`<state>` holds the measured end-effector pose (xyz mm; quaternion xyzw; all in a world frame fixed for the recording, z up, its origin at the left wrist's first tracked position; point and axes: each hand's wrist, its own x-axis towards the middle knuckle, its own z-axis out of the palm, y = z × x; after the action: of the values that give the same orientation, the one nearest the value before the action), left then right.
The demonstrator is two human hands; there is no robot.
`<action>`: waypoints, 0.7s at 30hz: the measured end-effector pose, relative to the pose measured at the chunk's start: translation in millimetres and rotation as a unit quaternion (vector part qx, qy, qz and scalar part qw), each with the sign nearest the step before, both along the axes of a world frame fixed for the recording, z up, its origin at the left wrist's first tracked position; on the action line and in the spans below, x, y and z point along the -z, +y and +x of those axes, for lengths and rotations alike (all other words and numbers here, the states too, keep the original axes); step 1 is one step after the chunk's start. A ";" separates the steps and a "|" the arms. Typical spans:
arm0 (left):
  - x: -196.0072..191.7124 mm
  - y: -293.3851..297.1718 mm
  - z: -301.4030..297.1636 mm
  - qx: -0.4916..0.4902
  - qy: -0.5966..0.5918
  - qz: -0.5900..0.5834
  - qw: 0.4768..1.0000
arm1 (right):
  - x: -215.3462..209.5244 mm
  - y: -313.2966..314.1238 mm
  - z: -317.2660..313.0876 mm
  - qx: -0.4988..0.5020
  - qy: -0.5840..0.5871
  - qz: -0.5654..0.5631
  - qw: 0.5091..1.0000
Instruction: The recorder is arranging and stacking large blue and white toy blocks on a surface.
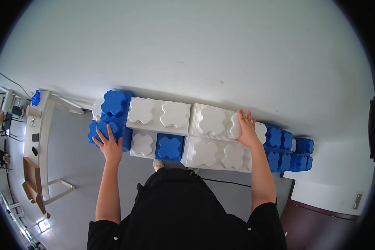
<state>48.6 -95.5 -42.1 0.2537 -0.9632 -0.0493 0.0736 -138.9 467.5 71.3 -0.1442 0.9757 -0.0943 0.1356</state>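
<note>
Has one blue block under spread left hand; right of it, one white block under open right hand; grips neither.

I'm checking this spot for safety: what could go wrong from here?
The left hand rests on a blue block near the left end of the stack; a sideways push might shift it. The right hand touches a white block toward its right end, so a hard push there might turn it. A dark cable on the floor could trip the person.
</note>
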 end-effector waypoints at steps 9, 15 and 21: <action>-1.7 -2.2 5.4 -0.004 -0.002 0.002 1.000 | -41.6 -60.6 8.4 0.046 -0.094 0.161 0.982; -6.7 5.3 -2.9 -0.004 -0.002 0.002 1.000 | 4.0 -36.4 11.9 0.086 -0.010 0.080 0.993; -1.4 2.6 0.6 0.004 0.009 0.001 1.000 | 21.9 -29.2 10.4 0.092 -0.010 0.092 0.991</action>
<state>49.2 -92.9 -40.7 0.2499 -0.9633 -0.0533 0.0820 -128.5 438.2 49.4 -0.0395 0.9879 -0.0178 0.1489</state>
